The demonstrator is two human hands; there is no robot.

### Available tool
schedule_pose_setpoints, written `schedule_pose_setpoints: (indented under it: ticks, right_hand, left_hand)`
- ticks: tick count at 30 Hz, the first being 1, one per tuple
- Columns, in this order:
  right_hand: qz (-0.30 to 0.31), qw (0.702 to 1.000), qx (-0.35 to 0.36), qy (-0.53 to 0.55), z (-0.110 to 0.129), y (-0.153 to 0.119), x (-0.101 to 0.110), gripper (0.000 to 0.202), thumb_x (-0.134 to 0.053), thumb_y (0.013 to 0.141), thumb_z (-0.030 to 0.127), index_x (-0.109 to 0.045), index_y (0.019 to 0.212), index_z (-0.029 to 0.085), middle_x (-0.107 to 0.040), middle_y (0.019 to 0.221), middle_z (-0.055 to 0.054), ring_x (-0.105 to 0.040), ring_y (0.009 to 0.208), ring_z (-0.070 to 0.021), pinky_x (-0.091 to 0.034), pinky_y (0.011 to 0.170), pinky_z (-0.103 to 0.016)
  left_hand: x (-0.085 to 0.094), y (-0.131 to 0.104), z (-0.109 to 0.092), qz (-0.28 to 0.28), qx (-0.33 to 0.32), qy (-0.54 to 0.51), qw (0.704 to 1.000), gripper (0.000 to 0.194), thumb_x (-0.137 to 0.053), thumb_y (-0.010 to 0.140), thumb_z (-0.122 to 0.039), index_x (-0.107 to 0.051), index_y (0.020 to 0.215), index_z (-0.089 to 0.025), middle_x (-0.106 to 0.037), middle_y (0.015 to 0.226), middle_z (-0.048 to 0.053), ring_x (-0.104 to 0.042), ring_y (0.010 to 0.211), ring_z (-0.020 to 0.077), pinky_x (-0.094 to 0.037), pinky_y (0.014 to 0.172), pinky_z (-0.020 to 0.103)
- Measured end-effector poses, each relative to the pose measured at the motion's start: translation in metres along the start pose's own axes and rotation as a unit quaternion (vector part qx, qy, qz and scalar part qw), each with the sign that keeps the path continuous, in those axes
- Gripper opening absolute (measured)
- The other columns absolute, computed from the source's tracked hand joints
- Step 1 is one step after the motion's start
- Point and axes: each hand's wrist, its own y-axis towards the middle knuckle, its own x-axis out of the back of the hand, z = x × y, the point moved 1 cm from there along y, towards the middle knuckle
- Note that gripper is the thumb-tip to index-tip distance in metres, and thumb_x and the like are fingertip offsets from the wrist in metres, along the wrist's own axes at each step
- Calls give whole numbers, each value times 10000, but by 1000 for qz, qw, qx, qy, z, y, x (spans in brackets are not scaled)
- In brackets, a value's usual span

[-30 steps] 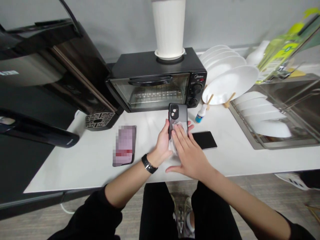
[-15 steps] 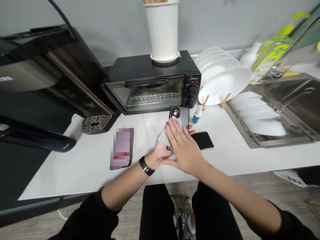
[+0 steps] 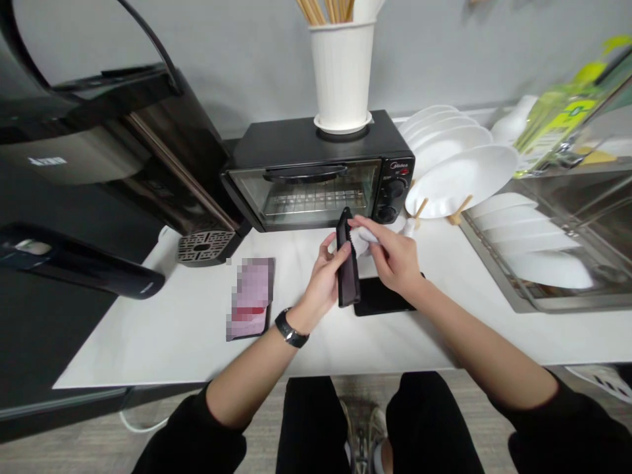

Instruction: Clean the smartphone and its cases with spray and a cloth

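A dark smartphone is tilted up on edge above the counter, with my left hand closed around it from the left. In my right hand a crumpled white cloth or tissue is pinched, touching the phone's upper right edge. Beneath my right hand a second black phone lies flat, partly covered. Just behind that hand shows the white top of a small bottle; its body is hidden. To the left, another phone with a blurred-out pinkish screen lies on the counter.
A black toaster oven stands behind my hands, bearing a white paper cup of wooden sticks. A black drink machine is at the left. White plates stand in a rack at the right, beside the steel sink.
The phone has turned from showing its camera back to standing on edge. My right hand has gone from lying flat over the cloth to pinching it at the phone's edge.
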Motion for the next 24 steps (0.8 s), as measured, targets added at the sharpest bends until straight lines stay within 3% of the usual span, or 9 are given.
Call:
schedule_pose_setpoints:
  ticks: [2,4,6,9,12,14,17,20,24]
  right_hand:
    - [-60,998,-3,-15,3,0,6,533,-413,1067,158,-519,1560,330,-751,1357,-44,-726,1234,-223,-613,1021,-405]
    - [-93,995,-1,-43,5,3,8,478,-453,1042,167,-624,1462,317,-741,1290,-74,-717,1193,-255,-604,991,-444]
    - [-61,995,-7,-73,4,5,6,404,-515,1003,181,-705,1345,280,-713,1202,-94,-709,1116,-266,-599,921,-437]
    - [41,990,-75,-116,-1,5,-3,384,-589,918,157,-694,1281,228,-699,1049,-56,-700,878,-215,-557,734,-341]
    - [60,979,-125,-149,-4,2,-6,289,-596,885,134,-686,1147,216,-706,1012,-40,-680,789,-197,-490,650,-307]
    - [45,980,-112,-158,-3,1,-5,215,-575,918,135,-697,1073,221,-723,1050,-56,-700,868,-217,-504,699,-316]
    - [22,986,-87,-139,-1,1,-2,261,-554,970,146,-708,1167,220,-744,1130,-79,-720,1003,-241,-549,820,-346]
    - [9,992,-85,-94,0,3,-1,299,-562,996,161,-702,1253,223,-750,1175,-88,-727,1054,-245,-568,882,-368]
    - [15,993,-105,-43,9,1,-7,180,-639,1001,196,-738,1149,224,-775,1096,-76,-726,1040,-250,-560,903,-380]
  left_hand:
    - [3,3,-5,-4,-38,61,997,582,-938,745,-262,-678,1265,-239,-785,1036,-16,-703,870,142,-512,796,236]
    - [4,5,-9,24,-35,97,994,493,-920,733,-226,-736,1189,-189,-796,1066,16,-710,889,164,-516,825,258]
    - [4,7,-8,56,-6,79,995,452,-884,695,-149,-758,1128,-176,-801,1021,22,-716,847,175,-528,824,282]
    - [1,5,-5,77,23,24,997,572,-773,597,-10,-737,1136,-199,-797,993,5,-728,815,180,-550,791,289]
    - [1,2,-3,73,38,22,996,720,-691,558,8,-712,1242,-217,-796,994,-7,-719,766,168,-560,718,263]
    - [2,0,-5,67,70,19,995,709,-714,620,-36,-695,1302,-228,-793,960,-10,-712,730,164,-585,714,273]
    - [2,-1,-7,74,158,4,985,383,-725,913,-330,-719,1269,-189,-788,894,43,-734,729,194,-637,767,339]
    - [-1,0,-6,80,217,4,973,602,-428,1072,-632,-745,1220,-141,-791,885,114,-760,730,226,-655,754,371]
    - [-4,-1,0,59,242,3,968,659,-331,1105,-607,-740,1231,-107,-795,853,123,-767,702,225,-653,737,361]
